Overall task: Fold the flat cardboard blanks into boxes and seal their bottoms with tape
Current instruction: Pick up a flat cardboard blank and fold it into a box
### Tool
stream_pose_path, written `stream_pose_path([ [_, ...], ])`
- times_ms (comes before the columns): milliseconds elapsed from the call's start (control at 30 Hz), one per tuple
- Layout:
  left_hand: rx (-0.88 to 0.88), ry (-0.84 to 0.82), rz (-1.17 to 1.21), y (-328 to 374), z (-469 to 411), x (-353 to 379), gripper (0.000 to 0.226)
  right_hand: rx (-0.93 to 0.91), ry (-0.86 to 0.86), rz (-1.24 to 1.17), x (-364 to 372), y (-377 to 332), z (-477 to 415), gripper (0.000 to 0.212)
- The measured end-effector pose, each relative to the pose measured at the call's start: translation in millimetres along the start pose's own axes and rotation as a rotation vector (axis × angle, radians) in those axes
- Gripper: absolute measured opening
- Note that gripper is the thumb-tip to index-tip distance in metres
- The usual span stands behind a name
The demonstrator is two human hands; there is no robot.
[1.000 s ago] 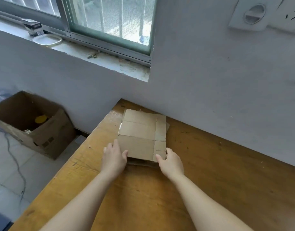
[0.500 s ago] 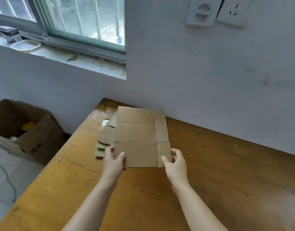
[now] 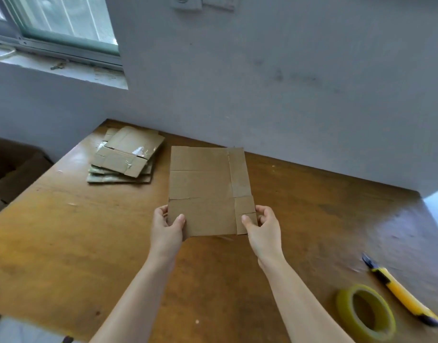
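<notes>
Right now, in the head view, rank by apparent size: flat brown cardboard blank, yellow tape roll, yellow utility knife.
1. Flat brown cardboard blank, largest.
2. Yellow tape roll and yellow utility knife: look alike, so unranked.

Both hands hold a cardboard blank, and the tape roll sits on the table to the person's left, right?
No. The head view shows the tape roll on the table to the person's right. The left hand and right hand do hold the cardboard blank.

Two slender bare forearms, unsleeved to the frame edge; left hand, right hand, short plain thumbnails.
</notes>
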State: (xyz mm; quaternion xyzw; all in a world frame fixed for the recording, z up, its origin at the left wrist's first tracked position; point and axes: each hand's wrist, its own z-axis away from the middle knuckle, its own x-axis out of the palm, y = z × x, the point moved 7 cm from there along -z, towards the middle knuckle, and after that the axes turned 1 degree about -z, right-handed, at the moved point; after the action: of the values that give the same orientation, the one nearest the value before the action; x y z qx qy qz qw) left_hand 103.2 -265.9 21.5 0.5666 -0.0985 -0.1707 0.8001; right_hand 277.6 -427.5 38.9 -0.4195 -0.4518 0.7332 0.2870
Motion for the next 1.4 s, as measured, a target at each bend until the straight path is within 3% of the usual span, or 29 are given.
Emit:
stream_pose_path([
  [200, -0.016, -0.051, -0.019, -20, 63, 44, 0.027, 0.027, 0.073, 0.011, -76, 32, 33, 0.043],
  [567, 0.001, -0.3, -0.155, -41, 140, 108, 0.024, 0.142, 0.311, -0.119, -174, 90, 95, 0.023],
  [733, -0.007, -0.378, -0.217, -50, 173, 142, 0.024, 0.183, 0.307, -0.172, -215, 111, 111, 0.023],
  [967, -0.036, -0.44, -0.263, -66, 220, 214, 0.024, 0.16, 0.247, -0.257, -297, 130, 107, 0.006],
  [1133, -0.05, -0.45, -0.323, -91, 263, 278, 0.019, 0.014, 0.227, -0.134, -379, 127, 96, 0.006],
  [1267, 0.075, -0.489, -0.641, -114, 282, 318, 0.037, -0.043, 0.258, -0.015, -427, 130, 84, 0.003],
  [1400, 0.404, -0.587, -1.283, -134, 291, 342, 0.047, -0.109, 0.311, 0.251, -450, 122, 79, 0.007],
])
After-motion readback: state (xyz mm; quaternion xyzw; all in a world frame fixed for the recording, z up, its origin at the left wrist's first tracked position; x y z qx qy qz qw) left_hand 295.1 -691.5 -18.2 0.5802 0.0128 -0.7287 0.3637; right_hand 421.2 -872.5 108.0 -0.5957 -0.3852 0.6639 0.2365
